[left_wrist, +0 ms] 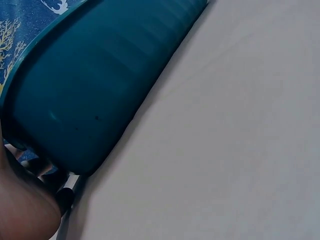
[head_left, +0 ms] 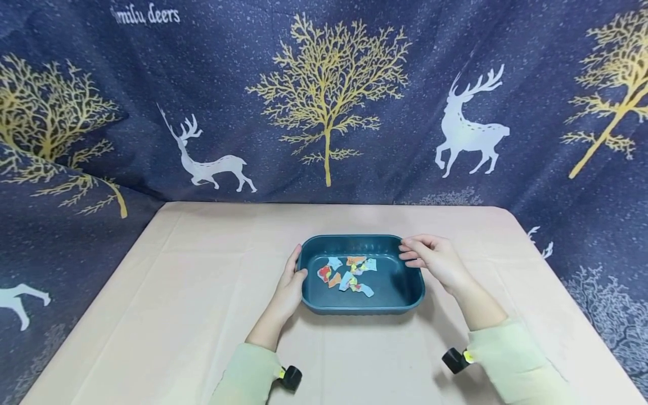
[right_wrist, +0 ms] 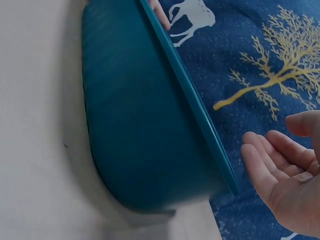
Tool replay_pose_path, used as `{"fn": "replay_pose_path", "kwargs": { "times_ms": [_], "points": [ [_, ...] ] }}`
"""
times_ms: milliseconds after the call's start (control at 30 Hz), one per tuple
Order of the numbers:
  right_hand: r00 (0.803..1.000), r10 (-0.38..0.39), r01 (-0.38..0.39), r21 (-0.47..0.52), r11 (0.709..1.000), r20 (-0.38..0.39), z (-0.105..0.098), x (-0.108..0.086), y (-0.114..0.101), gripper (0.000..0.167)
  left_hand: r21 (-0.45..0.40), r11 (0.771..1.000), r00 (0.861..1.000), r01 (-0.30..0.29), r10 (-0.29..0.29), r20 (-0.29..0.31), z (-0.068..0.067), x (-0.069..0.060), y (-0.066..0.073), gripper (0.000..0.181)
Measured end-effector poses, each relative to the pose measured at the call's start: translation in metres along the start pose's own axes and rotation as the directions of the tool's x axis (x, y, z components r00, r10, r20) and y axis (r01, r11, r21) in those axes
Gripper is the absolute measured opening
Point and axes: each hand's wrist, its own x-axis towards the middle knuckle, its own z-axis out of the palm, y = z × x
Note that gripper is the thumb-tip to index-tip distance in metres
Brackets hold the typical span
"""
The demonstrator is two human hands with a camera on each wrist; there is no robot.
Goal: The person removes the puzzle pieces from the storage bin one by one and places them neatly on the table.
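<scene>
Left hand (head_left: 287,288) grips one end of the tub (head_left: 361,310); right hand (head_left: 436,257), fingers loosely bent, hovers at the opposite rim; only head view shows scraps (head_left: 347,280) between hands; table (head_left: 152,315) extends beyond both

Teal basin (head_left: 363,309), multicoloured scraps (head_left: 346,280), navy deer-and-tree-print backdrop (head_left: 415,140)

- We see a smooth basin (head_left: 392,284), plastic by its look, softly glossy inside.
- We take the scraps (head_left: 347,280) for matt, ragged-edged paper.
- We find the table covering (head_left: 152,315) matt, faintly creased.
- We see a matt, rippled cloth backdrop (head_left: 385,174) and cloth sleeves (head_left: 516,360).
</scene>
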Motion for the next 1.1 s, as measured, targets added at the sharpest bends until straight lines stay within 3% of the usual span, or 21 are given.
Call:
{"fn": "replay_pose_path", "kwargs": {
  "times_ms": [467, 800, 933, 1100],
  "points": [
    [0.997, -0.022, 0.030, -0.110, 0.993, 0.074, 0.033, 0.016, 0.004, 0.044, -0.029, 0.999, 1.000, -0.016, 0.016, -0.005, 0.000, 0.001, 0.001, 0.058],
    [0.995, -0.069, 0.083, -0.230, 0.970, 0.069, 0.048, 0.025, 0.017, 0.034, -0.053, 0.998, 0.999, -0.036, 0.036, 0.008, 0.001, 0.004, -0.001, 0.059],
    [0.994, -0.095, 0.106, -0.271, 0.957, 0.056, 0.053, 0.026, 0.022, 0.031, -0.041, 0.999, 1.000, -0.028, 0.028, 0.008, 0.001, 0.003, 0.000, 0.059],
    [0.991, -0.135, 0.128, -0.400, 0.908, 0.011, 0.057, 0.028, 0.026, 0.027, -0.022, 1.000, 1.000, -0.014, 0.014, -0.004, 0.001, 0.001, 0.001, 0.059]
  ]
}}
